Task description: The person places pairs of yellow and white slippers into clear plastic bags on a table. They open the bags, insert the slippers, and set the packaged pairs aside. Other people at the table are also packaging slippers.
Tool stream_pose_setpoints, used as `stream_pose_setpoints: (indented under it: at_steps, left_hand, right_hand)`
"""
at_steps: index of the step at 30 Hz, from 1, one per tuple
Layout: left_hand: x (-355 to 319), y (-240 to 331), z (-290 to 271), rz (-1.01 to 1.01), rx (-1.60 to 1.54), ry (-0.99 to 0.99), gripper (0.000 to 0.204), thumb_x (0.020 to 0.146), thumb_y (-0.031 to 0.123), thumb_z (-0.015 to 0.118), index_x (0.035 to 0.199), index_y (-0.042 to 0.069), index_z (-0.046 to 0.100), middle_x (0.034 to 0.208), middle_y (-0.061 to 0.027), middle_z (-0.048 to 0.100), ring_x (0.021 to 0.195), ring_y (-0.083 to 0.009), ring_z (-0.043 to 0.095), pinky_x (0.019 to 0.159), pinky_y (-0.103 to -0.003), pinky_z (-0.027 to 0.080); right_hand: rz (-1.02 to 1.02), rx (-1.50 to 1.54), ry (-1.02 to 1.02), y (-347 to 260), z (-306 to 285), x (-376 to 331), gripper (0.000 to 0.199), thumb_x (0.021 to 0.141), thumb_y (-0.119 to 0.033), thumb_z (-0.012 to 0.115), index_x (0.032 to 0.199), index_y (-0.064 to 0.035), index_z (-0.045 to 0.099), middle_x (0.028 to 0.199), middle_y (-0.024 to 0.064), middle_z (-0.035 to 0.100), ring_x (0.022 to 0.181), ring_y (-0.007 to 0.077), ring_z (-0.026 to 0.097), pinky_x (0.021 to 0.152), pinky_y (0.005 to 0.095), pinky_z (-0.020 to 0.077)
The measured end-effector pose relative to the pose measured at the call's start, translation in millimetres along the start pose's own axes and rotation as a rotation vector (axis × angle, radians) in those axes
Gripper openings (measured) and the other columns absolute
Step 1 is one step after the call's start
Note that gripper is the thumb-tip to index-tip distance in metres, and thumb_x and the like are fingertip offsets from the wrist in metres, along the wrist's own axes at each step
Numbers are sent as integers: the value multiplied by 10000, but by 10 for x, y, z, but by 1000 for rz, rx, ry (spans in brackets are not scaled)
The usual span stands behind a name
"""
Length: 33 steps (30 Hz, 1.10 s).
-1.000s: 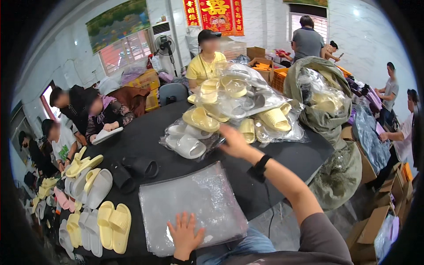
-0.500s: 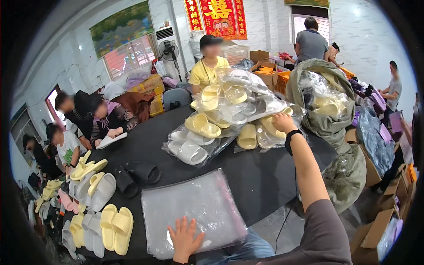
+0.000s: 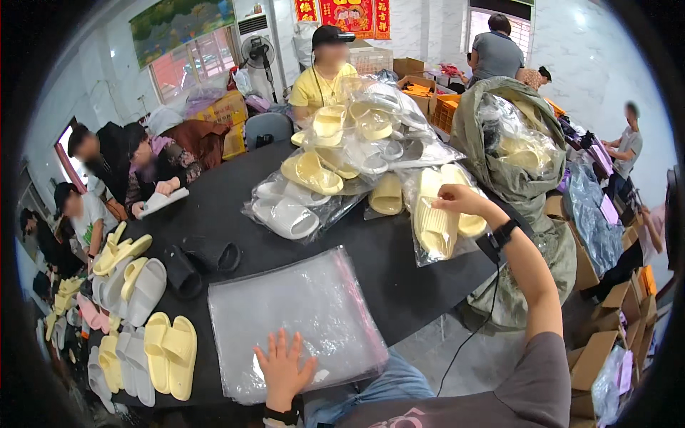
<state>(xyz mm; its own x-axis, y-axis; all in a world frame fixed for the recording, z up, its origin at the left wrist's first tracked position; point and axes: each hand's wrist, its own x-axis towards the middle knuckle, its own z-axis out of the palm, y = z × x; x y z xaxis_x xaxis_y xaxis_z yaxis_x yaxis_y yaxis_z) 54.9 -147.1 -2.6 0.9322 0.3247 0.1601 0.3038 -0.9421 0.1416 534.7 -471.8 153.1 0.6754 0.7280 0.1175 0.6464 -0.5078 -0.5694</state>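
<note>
We see the left hand [image 3: 284, 367] lying palm down on the stack of clear plastic bags [image 3: 285, 307], its fingers spread and the thumb held out to the side. The stack lies flat at the near edge of the black table [image 3: 399, 303]. Farther out, the right hand [image 3: 457, 200] bends over the bagged yellow slippers [image 3: 437, 232], thumb and fingers brought together in a pinch on the bag; we cannot tell how much plastic is caught between them. That pair is at the table's right side, just beside the heap of bagged slippers [image 3: 307, 171], whose yellow and grey pairs overlap one another. To the left of the stack we find black slippers [image 3: 184, 271], and nearer the left edge, unbagged yellow slippers [image 3: 171, 353] beside grey ones. Past the right hand stands a green sack [image 3: 479, 135] of bagged slippers, and across the table we see a person in a yellow shirt [image 3: 307, 93].
</note>
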Motion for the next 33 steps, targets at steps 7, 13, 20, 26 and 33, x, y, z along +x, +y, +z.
stream_pose_setpoints:
  at_steps: [7, 13, 20, 26, 33]
  left_hand:
    - [1, 35, -130, 9, -11, 51, 784, 813, 683, 585, 1424, 198, 507, 1504, -219, 384, 1395, -444, 328, 1083, -717, 125]
    - [3, 39, -209, 15, -46, 137, 738, 809, 671, 604, 1372, 197, 552, 1426, -214, 472, 1308, -425, 433, 1047, -715, 198]
    - [-60, -108, -20, 14, -154, 64, 659, 858, 584, 573, 1385, 192, 532, 1449, -182, 459, 1376, -400, 363, 1073, -705, 180]
    - [36, -12, -262, -38, -670, -97, 833, 907, 716, 332, 1516, 150, 283, 1557, -151, 305, 1430, -352, 297, 1130, -644, 216]
    - [37, 32, -281, -8, -443, -52, 740, 861, 630, 536, 1426, 159, 449, 1467, -105, 458, 1356, -310, 421, 1111, -540, 317]
  right_hand:
    - [216, 902, 164, -755, -112, -516, 331, 988, -332, 605, 1103, -22, 620, 900, -9, 656, 784, 73, 608, 684, 255, 503]
    - [107, 1446, -82, -1612, 166, -486, 375, 1039, -268, 478, 1250, 29, 565, 1173, 118, 676, 1012, 180, 680, 882, 307, 558]
    - [6, 1566, -457, -2675, 1282, -285, 410, 982, -43, 515, 1371, 45, 420, 1324, 182, 524, 1235, 242, 535, 1090, 334, 427]
    - [-304, 706, -195, -2544, 1999, -371, 518, 922, -91, 647, 1398, -39, 449, 1413, 135, 459, 1326, 274, 434, 1113, 368, 345]
    - [52, 451, 192, -1549, 2348, -858, 619, 907, -160, 690, 1441, -41, 402, 1356, 196, 515, 1178, 275, 577, 972, 366, 469]
